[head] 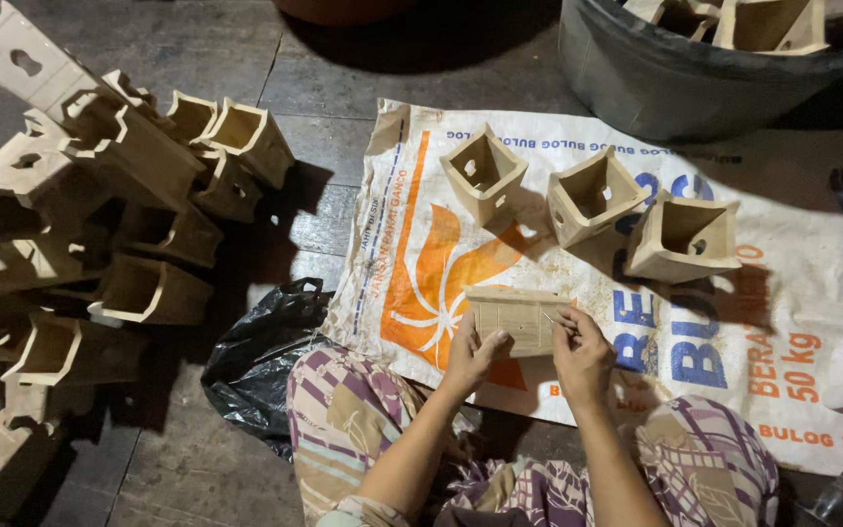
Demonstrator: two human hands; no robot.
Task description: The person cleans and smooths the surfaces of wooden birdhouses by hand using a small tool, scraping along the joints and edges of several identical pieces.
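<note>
Two hands work one small wooden box [517,318]: left hand [470,353] fingers clamp its edge; right hand [581,353] pinches a thin tool [550,318], best kept steady.

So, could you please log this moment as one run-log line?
left hand: holds wooden box | right hand: thin tool on box | woven sack: three boxes | left: box pile

Bare forearms, purple, cream and tan patterned garment [343,429] over knees

Three wooden boxes [587,200] on one sack [792,322]; one in hand.
</note>
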